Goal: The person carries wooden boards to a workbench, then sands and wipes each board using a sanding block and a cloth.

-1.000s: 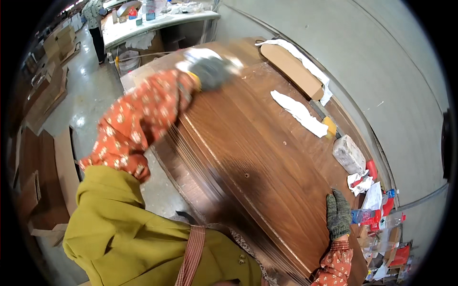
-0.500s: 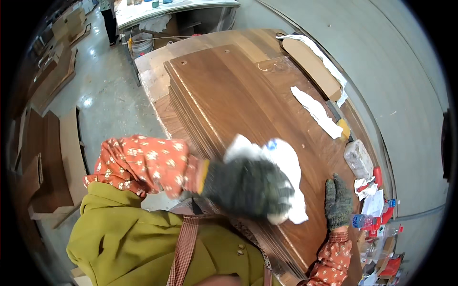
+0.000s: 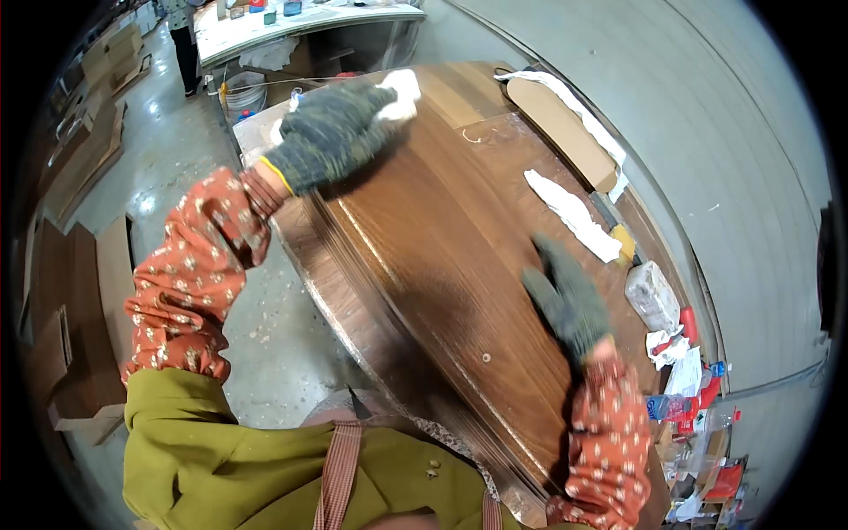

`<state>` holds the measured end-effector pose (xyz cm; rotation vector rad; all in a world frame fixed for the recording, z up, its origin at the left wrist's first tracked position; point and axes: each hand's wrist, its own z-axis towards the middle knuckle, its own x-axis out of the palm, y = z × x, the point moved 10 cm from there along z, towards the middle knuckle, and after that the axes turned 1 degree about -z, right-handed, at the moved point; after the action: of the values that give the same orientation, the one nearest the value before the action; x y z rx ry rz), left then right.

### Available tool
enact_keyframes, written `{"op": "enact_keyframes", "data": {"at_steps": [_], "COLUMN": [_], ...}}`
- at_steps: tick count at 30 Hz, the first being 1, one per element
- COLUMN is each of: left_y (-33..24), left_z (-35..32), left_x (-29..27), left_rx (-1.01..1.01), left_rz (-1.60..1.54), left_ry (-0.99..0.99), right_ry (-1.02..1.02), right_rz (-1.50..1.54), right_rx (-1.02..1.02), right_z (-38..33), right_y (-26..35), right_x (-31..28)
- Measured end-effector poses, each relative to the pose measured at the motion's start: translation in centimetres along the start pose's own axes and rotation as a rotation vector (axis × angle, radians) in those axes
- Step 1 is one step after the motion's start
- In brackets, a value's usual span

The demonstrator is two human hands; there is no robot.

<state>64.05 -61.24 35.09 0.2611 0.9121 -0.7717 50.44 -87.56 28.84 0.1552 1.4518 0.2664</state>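
Observation:
My left hand [image 3: 334, 131], in a dark knit glove, is closed on a white cloth [image 3: 397, 93] and presses it against the far end of the top brown wooden panel [image 3: 442, 238]. That panel lies on a stack of similar panels [image 3: 353, 309] in front of me. Flat on the panel's near right part rests my right hand [image 3: 565, 296], also gloved, fingers spread and holding nothing. Both sleeves are orange-red with a small pale pattern.
Along the right edge lie a white rag [image 3: 570, 212], a tool with a yellow handle [image 3: 618, 234], a pale block [image 3: 652, 296], plastic bottles and red items [image 3: 689, 389]. A white workbench [image 3: 291, 22] stands behind. Brown boards [image 3: 71, 300] lean at the left on the grey floor.
My left hand has swept the cloth from the near part of the panel back to its far end. My right hand has moved up from the panel's edge onto its surface.

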Motion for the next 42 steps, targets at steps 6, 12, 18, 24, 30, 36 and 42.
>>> {"op": "enact_keyframes", "data": {"at_steps": [6, 12, 18, 24, 30, 36, 42], "left_y": [0.9, 1.8, 2.2, 1.9, 1.2, 1.5, 0.8], "left_z": [-5.4, -6.2, -6.6, -6.0, -5.7, -6.5, -5.6], "left_x": [-0.1, -0.2, -0.1, 0.0, 0.5, 0.5, 1.3], "left_rx": [-0.102, -0.156, -0.176, -0.192, -0.159, -0.171, -0.121], "left_rz": [-0.038, -0.137, -0.091, -0.098, -0.089, -0.075, -0.071], "left_ry": [-0.384, -0.464, -0.465, -0.412, -0.408, -0.414, -0.405], "right_ry": [0.243, 0.442, 0.461, 0.585, 0.429, 0.537, 0.433], "right_rz": [0.24, 0.628, 0.612, 0.887, 0.46, 0.664, 0.502], "right_rx": [0.092, -0.048, 0.196, 0.171, 0.149, 0.209, 0.139], "right_z": [14.7, 22.1, 22.5, 20.9, 23.1, 16.0, 17.1], "right_y": [2.8, 6.0, 5.8, 5.0, 3.6, -1.5, 0.4], "right_x": [5.0, 8.7, 8.8, 9.3, 8.5, 8.1, 6.9]}}
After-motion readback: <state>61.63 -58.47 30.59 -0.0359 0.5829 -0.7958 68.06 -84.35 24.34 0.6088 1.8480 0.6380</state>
